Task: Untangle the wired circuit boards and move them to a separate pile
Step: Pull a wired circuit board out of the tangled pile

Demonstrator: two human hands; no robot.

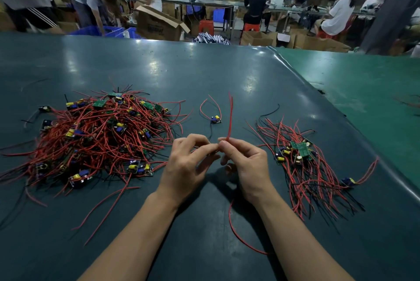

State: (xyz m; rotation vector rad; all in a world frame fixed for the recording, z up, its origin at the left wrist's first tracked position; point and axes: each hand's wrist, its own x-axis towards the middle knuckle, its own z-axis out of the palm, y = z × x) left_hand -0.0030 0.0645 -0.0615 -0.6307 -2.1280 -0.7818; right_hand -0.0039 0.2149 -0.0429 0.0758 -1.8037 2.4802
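A big tangled heap of small circuit boards with red and black wires [97,139] lies on the left of the dark table. A smaller, straighter pile of boards [304,162] lies on the right. My left hand [186,164] and my right hand [245,162] meet in the middle above the table, fingertips pinched together. My right hand grips red wires [230,119] that stand upward from its fingers; another red wire [238,235] trails down under my right wrist. The board they belong to is hidden between my fingers. A single wired board [215,119] lies alone just beyond my hands.
The dark green table mat [204,71] ends at a raised seam on the right, next to a lighter green surface [363,80]. A loose black wire [270,111] lies near the right pile. Beyond the table's far edge, people work among cardboard boxes and blue crates.
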